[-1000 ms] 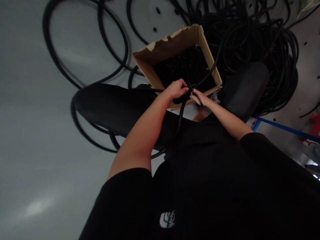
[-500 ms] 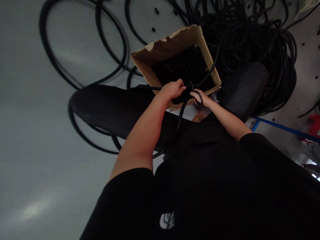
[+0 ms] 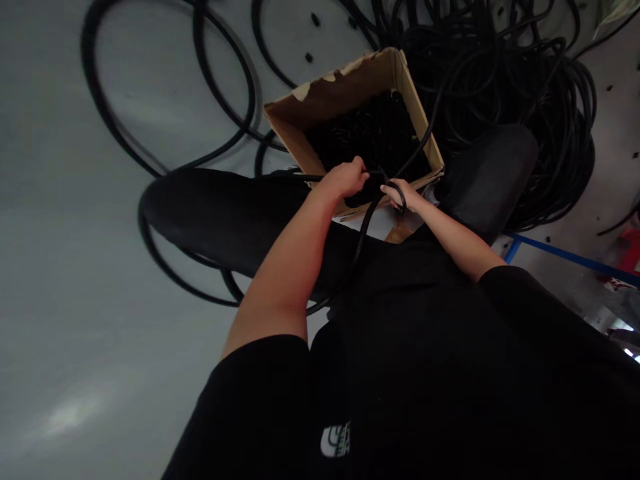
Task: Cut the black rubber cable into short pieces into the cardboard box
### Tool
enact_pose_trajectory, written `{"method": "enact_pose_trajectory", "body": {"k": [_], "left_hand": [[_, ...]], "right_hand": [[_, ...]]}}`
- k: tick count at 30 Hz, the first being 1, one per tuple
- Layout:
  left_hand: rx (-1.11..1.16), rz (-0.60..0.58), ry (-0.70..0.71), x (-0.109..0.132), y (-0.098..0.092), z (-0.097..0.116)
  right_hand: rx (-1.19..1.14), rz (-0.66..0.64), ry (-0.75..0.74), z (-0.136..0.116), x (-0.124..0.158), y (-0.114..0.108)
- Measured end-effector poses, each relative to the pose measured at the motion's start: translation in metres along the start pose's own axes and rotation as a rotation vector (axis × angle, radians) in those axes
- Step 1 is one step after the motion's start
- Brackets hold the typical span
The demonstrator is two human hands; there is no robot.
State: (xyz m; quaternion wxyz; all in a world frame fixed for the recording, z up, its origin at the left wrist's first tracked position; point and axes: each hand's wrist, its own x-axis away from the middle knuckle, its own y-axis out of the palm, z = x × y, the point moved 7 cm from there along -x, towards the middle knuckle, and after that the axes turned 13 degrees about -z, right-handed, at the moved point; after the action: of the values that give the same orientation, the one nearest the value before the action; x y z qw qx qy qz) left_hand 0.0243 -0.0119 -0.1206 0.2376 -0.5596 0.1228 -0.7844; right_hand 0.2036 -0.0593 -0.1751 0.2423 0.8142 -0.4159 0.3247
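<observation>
My left hand [image 3: 349, 177] is closed around a black rubber tube [image 3: 307, 177], whose end sticks out past the fingertips above a cardboard box [image 3: 415, 100]. Just to its right, my right hand [image 3: 407, 195] grips black-handled scissors [image 3: 403, 201], with the handle loops pressed close together. The dark blades are at the tube's end and hard to make out against the box's contents. Short black tube pieces [image 3: 367, 133] fill the bottom of the box, which stands between my legs.
A large tangled heap of black tubing [image 3: 500, 80] lies beyond the box on the right. Wide tube loops [image 3: 250, 87] spread over the grey floor [image 3: 75, 300] at left. Small black pieces [image 3: 315, 20] are scattered about. Blue tape or a blue bar [image 3: 575, 259] runs at right.
The scissors have gone from spread handles and a visible raised blade to handles drawn together. My left hand has hardly moved and still holds the tube.
</observation>
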Motion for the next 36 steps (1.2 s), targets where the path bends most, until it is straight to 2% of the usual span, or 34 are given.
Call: {"method": "enact_pose_trajectory", "body": {"k": [5, 8, 14, 20, 26, 30, 36], "left_hand": [[0.063, 0.027, 0.028, -0.004, -0.002, -0.006], [0.089, 0.060, 0.012, 0.001, -0.007, -0.005], [0.125, 0.111, 0.039, 0.005, -0.012, 0.003], [0.134, 0.104, 0.117, 0.004, -0.006, 0.013], [0.092, 0.091, 0.113, 0.004, -0.005, 0.016], [0.037, 0.068, 0.092, 0.005, -0.004, 0.018], [-0.015, 0.056, 0.083, 0.015, -0.009, 0.026]], "right_hand": [[-0.049, 0.032, -0.030, 0.004, -0.005, -0.004], [-0.070, 0.004, -0.072, 0.005, -0.008, -0.002], [0.100, -0.096, -0.258, 0.000, -0.012, 0.004], [0.129, -0.090, -0.260, 0.018, -0.027, -0.001], [0.092, -0.050, -0.240, 0.031, -0.036, -0.001], [0.085, -0.071, -0.231, 0.030, -0.036, 0.002], [0.109, -0.059, -0.216, 0.013, -0.024, 0.005]]}}
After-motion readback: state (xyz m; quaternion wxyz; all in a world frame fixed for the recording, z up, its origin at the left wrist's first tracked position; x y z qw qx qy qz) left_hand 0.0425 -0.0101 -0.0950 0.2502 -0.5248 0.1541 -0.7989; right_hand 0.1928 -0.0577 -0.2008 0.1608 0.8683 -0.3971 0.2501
